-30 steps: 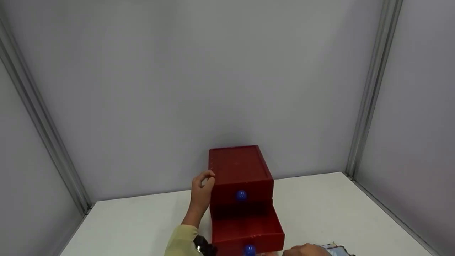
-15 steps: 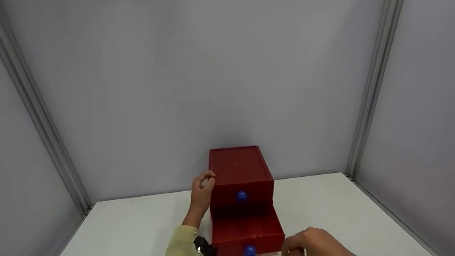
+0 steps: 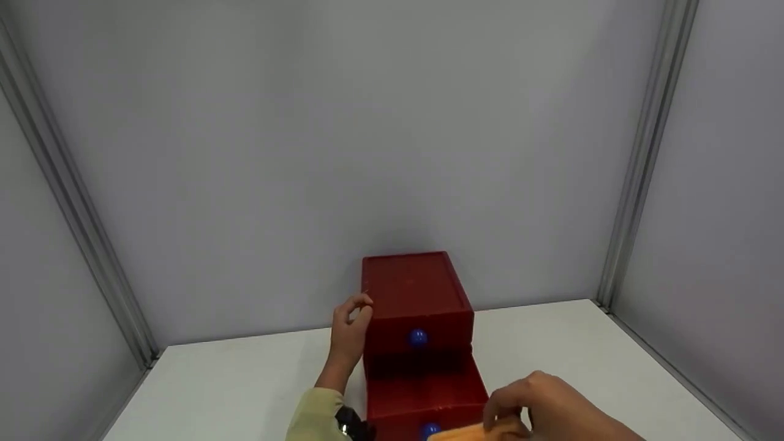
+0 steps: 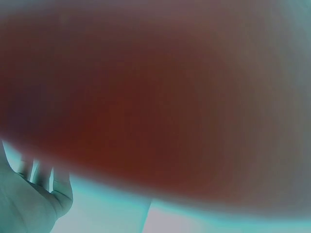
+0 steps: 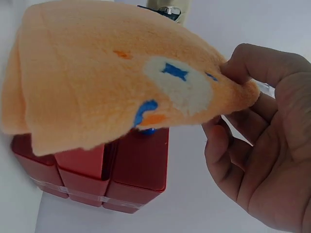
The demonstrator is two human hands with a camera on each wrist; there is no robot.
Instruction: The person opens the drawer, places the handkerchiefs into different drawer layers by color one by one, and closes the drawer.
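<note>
Red drawer box (image 3: 416, 294) stands on the white tabletop (image 3: 233, 386) against the grey back wall (image 3: 343, 135), two drawers high; upper drawer shut, with a blue knob (image 3: 418, 337) on its front. Lower drawer (image 3: 425, 392) is pulled out toward the person, its own blue knob (image 3: 430, 430) showing at the bottom edge of the head view. From the right wrist view the box (image 5: 121, 179) appears as red panels under the cloth. Orange cloth (image 5: 112, 73), fleecy, with a white patch and blue and orange marks, is held in the air just in front of and above the open drawer; in the head view only its edge (image 3: 465, 433) shows at the bottom of the frame. Right hand (image 5: 262, 141) pinches the cloth's corner, thumb over the top and fingers curled beneath, grip closed on the fabric. Left hand (image 3: 349, 334) rests against the box's left side near the top corner, fingers curled at the edge; whether the grip is clamped on the box or only touching it cannot be told. Left wrist view is a red blur, with only fingers (image 4: 60, 194) at the lower left. A pale yellow sleeve (image 3: 315, 416) covers the left forearm.
</note>
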